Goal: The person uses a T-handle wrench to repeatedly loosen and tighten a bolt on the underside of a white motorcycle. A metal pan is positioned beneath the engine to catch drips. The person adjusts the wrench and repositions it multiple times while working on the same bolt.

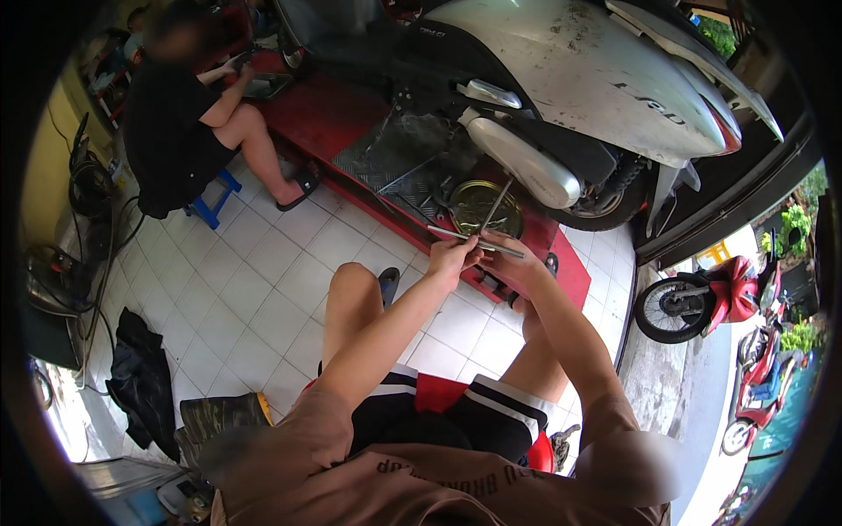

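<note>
A metal T-handle wrench (pixel 496 208) is in front of me, its shaft slanting up and right toward the silver side cover (pixel 524 162) of a scooter. Whether its tip touches the cover is hard to tell. My left hand (pixel 451 261) is closed near the middle of its crossbar. Beside it, my right hand (pixel 510 255) grips the crossbar's right part, with the two hands close together. Behind the wrench, a round gold-coloured tray (pixel 462 195) with small parts lies on the red lift platform (pixel 320 118).
The silver scooter (pixel 605 79) stands on the platform. At the left, a person in black (pixel 180 114) sits on a blue stool (pixel 210 203), holding a dark object. Hoses (pixel 105 272) and a black cloth (pixel 140 377) are left on the tiles. A red motorbike (pixel 728 298) stands outside.
</note>
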Motion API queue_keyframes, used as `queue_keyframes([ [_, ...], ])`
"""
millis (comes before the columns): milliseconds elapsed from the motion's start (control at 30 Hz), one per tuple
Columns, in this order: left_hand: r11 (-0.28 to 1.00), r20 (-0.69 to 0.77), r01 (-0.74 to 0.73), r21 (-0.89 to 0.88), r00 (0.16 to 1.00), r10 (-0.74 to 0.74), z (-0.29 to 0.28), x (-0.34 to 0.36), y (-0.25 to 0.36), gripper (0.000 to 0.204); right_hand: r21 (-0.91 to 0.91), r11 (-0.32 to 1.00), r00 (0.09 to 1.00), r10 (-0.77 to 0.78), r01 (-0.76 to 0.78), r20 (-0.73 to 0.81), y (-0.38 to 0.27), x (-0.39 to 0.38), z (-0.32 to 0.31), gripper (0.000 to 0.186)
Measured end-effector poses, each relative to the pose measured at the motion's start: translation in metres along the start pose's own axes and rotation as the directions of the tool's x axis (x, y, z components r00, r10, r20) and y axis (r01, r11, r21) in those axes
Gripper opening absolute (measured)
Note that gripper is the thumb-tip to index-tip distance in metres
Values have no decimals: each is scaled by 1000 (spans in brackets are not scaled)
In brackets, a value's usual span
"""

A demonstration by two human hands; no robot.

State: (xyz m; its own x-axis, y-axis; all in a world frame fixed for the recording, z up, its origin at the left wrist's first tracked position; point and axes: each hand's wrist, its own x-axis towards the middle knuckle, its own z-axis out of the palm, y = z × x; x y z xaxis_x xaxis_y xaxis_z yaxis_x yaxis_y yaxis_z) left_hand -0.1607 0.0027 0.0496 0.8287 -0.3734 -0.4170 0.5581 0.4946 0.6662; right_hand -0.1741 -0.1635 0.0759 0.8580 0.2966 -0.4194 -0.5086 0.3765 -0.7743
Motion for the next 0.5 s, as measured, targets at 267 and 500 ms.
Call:
queue_keyframes([
  [267,428,233,-420,800,875,424,-25,3,5,18,-91,995,997,35,-41,-62,8,40,-26,14],
  [500,-32,462,-488,872,799,385,-8,-39,-10,31,-145,985,981,71,-97,-180,0,52,-2,17],
])
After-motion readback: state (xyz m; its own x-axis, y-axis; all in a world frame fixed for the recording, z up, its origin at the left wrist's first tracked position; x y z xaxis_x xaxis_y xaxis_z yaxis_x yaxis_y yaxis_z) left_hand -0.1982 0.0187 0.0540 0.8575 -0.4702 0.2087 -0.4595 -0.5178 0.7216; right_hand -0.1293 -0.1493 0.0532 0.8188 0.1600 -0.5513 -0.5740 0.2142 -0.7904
